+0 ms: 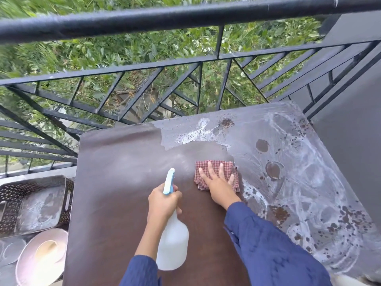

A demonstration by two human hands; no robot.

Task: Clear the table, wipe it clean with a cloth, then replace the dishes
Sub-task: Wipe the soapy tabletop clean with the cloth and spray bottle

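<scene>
Cloth lies flat; left hand grips bottle; bowl in plate.

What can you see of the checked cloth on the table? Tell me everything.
The checked cloth is a red-and-white woven fabric, folded into a rectangular pad; layered edges show at its lower left corner. It lies flat on the brown table, near the middle, at the border between the wiped part and the soapy smears on the right. The right hand presses on it, fingers straight and spread. The spray bottle in the left hand is beside it, not touching.
</scene>
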